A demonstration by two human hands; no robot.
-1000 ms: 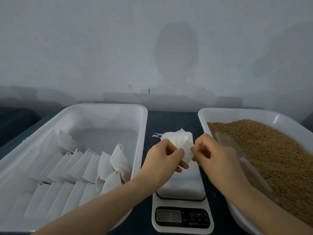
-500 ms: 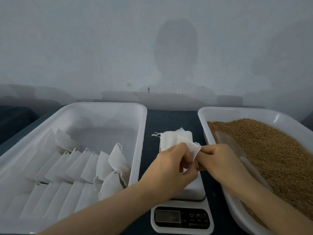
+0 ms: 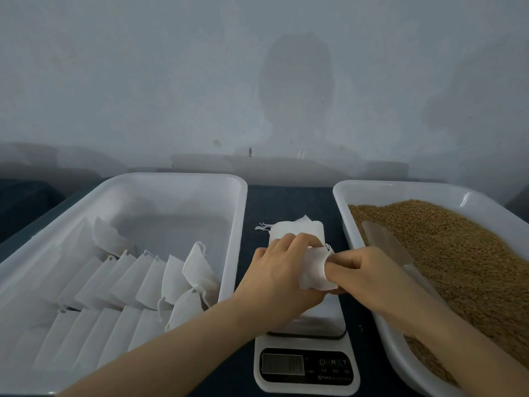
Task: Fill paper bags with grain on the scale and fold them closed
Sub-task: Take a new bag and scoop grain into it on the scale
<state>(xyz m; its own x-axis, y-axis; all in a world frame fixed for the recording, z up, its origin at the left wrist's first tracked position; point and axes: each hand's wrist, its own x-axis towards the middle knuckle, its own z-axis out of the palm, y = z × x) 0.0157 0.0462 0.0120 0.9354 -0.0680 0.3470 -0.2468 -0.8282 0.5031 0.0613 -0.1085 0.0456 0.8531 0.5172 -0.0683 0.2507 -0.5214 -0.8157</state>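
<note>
You hold the small white paper bag [image 3: 315,270] just above the platform of the white digital scale [image 3: 326,316], its long axis running roughly from you toward the grey wall [image 3: 257,81], stringed end pointing away. Your left hand [image 3: 279,279] curls its fingers over the bag's left edge and your right hand [image 3: 369,275] pinches its right edge. The scale's black panel [image 3: 306,365] reads M and T beside a power symbol, the smaller print being illegible; half a second ago only a corner of the bag poked out between your hands, and now far more shows.

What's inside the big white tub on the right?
Brown grain fills the white plastic tub, with a clear flat scoop lying on it. The grain covers the tub's bottom.
</note>
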